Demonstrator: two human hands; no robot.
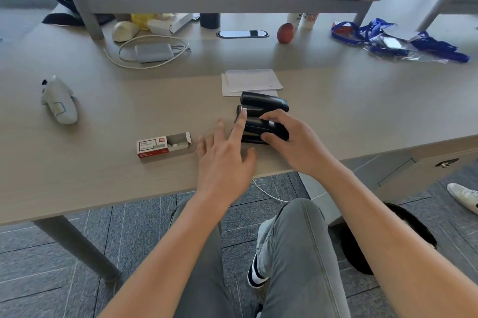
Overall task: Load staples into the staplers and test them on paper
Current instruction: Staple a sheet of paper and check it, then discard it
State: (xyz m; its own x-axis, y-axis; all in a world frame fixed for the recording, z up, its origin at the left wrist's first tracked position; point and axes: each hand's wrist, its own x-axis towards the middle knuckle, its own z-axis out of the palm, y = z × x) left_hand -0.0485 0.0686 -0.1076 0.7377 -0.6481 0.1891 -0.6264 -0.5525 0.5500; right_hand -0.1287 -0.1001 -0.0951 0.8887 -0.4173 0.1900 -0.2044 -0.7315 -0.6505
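Note:
Several black staplers lie side by side on the desk. My right hand [289,139] grips the nearest stapler [258,131] between thumb and fingers. My left hand [225,154] hovers just left of it with fingers spread, its index finger stretched onto the front end of the middle stapler [254,110]. The far stapler [266,100] lies untouched beside a few white paper sheets [252,81]. A red-and-white staple box [163,147] lies open on the desk left of my left hand, with staple strips showing inside.
A white controller [59,101] lies at the far left. Behind are a grey power bank with white cable [152,52], a reddish fruit [285,33] and blue lanyards [393,38]. The desk edge [155,196] runs close under my wrists.

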